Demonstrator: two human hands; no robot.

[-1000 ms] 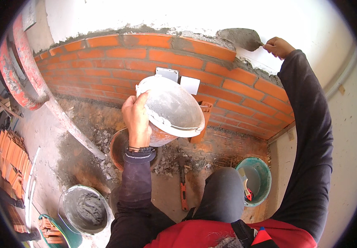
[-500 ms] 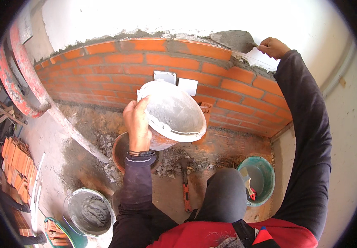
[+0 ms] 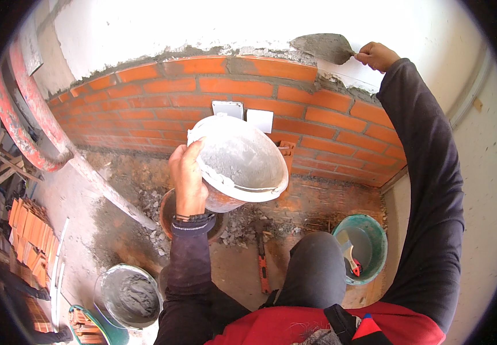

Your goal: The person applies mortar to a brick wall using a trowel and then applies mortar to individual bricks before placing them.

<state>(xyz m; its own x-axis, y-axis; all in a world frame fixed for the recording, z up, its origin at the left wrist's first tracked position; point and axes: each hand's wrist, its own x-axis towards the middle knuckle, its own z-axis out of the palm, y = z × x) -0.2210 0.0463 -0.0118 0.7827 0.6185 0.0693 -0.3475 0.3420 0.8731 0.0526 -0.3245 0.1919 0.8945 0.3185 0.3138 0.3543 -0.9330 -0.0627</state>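
Observation:
My left hand (image 3: 188,178) grips the rim of a tilted white bucket (image 3: 242,158), whose inside is smeared with grey mortar. At the upper right my right hand (image 3: 376,56) is closed round the handle of a trowel (image 3: 326,48). The trowel's grey blade points left, against the upper edge of the brick wall (image 3: 237,86), where the orange bricks meet the white wall above. Mortar fills the joints between the bricks. Just behind the bucket are an electrical box (image 3: 227,108) and a white square plate (image 3: 260,119) on the bricks.
A hammer (image 3: 261,259) lies on the floor. To the right stands a green bucket (image 3: 378,259) of cloudy water with a brush (image 3: 349,253). At lower left are a mortar bucket (image 3: 130,296) and stacked bricks (image 3: 32,230). A red-and-white pole (image 3: 107,192) slants at left.
The trowel and my right hand have shifted slightly left and up. The bucket in my left hand has tipped a little and sits slightly lower.

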